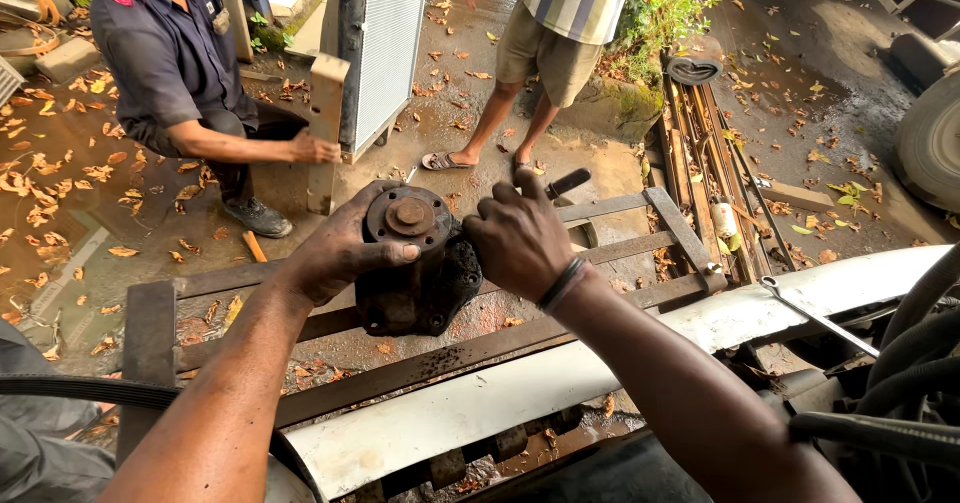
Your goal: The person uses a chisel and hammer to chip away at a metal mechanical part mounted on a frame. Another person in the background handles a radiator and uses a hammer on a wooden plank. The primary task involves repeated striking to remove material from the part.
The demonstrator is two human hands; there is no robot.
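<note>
Looking down through the head camera, I see my left hand (345, 248) wrapped around the greasy black cast-metal pump housing with its rusty round flange (418, 263), thumb across the front. My right hand (518, 238) is closed against its right side, gripping a dark tool handle (568, 183). The housing stands between both hands, flange axis upward, over the rusty steel frame (440, 363). Beyond, a crouching person's hand (315, 148) steadies a metal radiator (385, 48).

A rusty steel frame (470, 353) stands on wet ground (130, 223) strewn with dry leaves (100, 173); a spanner (815, 315) rests on the white panel (560, 383) beside it.
</note>
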